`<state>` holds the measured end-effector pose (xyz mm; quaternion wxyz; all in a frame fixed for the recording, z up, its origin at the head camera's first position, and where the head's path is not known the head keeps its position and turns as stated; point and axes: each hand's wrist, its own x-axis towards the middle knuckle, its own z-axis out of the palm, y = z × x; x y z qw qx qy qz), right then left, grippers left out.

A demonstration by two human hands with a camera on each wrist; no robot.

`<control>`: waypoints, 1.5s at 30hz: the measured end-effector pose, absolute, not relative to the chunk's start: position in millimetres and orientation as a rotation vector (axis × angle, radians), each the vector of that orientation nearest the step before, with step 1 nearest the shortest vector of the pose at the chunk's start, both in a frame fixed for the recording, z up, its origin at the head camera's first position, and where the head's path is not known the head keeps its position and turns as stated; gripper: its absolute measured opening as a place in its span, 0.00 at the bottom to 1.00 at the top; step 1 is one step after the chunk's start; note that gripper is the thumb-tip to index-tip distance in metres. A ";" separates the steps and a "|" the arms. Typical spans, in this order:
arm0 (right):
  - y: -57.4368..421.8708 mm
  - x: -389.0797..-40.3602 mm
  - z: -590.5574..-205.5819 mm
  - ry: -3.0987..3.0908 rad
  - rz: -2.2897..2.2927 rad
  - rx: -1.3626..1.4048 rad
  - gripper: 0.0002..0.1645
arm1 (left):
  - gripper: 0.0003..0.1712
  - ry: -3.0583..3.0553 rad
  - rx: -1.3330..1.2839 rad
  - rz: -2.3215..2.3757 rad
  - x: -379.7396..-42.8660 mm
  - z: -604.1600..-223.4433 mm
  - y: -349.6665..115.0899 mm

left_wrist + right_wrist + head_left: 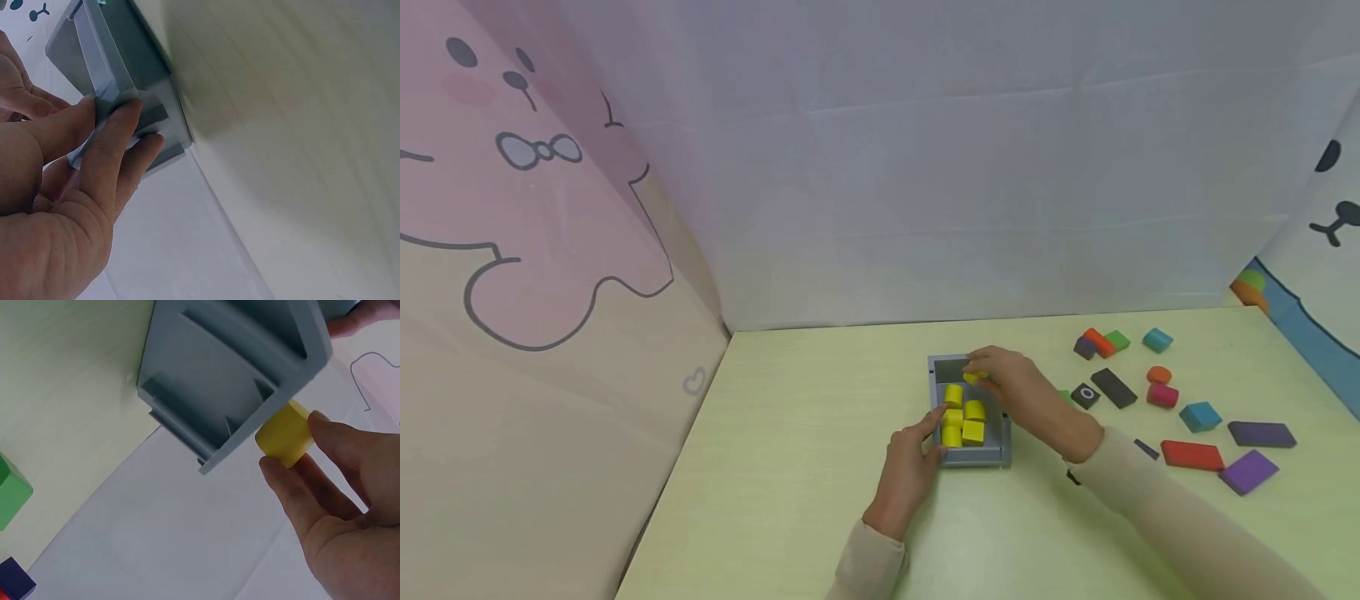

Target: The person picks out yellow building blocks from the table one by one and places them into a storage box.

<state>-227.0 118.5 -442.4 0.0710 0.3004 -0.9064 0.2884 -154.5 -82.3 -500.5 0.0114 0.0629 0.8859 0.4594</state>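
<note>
A grey rectangular box (972,457) stands on the table, holding several yellow blocks (973,433), some round, some square-sided. My left hand (910,468) grips its left wall near the front corner; in the left wrist view the thumb and fingers (115,134) pinch the rim. Over the far right part of the box, my right hand (1018,390) pinches a yellow block (284,434) between thumb and fingertips. Seen from the right wrist, that block is right at the box's upper edge (269,409). The right hand partly covers the block and the box's right wall in the head view.
Loose blocks lie right of the box: a red plank (1192,455), a purple piece (1249,472), a blue block (1200,417), a red cylinder (1162,396), a dark plank (1114,388) and others. A white curtain (962,208) hangs behind the table (790,467).
</note>
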 end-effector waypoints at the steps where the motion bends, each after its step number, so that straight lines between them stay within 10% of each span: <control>1: 117.4 -227.4 -443.0 -2.736 0.863 0.906 0.16 | 0.35 2.759 0.189 1.431 -154.7 -500.7 -82.3; 45: 91.0 -240.6 -462.3 -2.965 0.283 1.012 0.13 | 0.34 2.751 0.196 1.440 -153.4 -501.3 -82.9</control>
